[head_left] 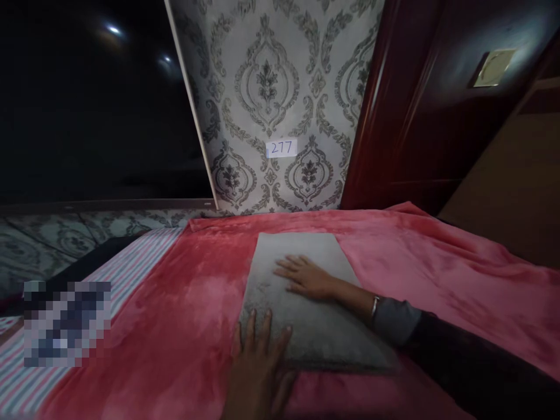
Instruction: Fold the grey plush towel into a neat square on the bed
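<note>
A grey, soft-looking folded cloth (324, 326) lies flat on a red-pink plush blanket (188, 326). My right hand (304, 276) rests palm down on the upper middle of the cloth, fingers stretched to the left. Its sleeve crosses in from the lower right, with a bracelet at the wrist. At the cloth's lower left corner is my left hand (258, 356), fingers spread and pointing away from me, partly over the cloth's edge. Neither hand grips anything.
Striped fabric (144, 262) shows left of the blanket, with a pixelated patch over part of it. Behind stand a dark screen (96, 116), patterned wallpaper (266, 76) with a "277" label (282, 148), and a dark red wood panel (406, 105) with a switch plate (494, 67).
</note>
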Demonstrator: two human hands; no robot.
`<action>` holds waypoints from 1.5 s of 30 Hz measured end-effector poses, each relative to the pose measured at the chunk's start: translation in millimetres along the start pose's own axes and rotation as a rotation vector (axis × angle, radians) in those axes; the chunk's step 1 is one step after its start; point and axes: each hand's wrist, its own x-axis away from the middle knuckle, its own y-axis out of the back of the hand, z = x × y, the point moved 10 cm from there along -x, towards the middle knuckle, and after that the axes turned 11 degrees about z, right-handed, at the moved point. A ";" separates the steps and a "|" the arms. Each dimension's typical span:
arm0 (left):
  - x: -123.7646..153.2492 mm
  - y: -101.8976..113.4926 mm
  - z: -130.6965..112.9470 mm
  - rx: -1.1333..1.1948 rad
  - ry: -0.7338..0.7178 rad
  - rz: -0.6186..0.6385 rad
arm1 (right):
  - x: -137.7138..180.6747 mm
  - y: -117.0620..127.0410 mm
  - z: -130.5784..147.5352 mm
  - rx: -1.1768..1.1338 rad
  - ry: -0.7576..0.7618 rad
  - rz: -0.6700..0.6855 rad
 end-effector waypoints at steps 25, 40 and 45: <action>33.2 -15.4 0.1 0.097 0.141 -0.411 | -100.2 4.4 -2.8 0.108 0.067 0.078; 31.2 -7.1 -0.7 0.230 0.170 -0.377 | -124.4 31.0 -65.8 0.061 -0.341 0.063; 24.8 6.3 -1.0 0.327 0.148 -0.182 | -49.1 7.0 8.3 0.022 -0.112 0.045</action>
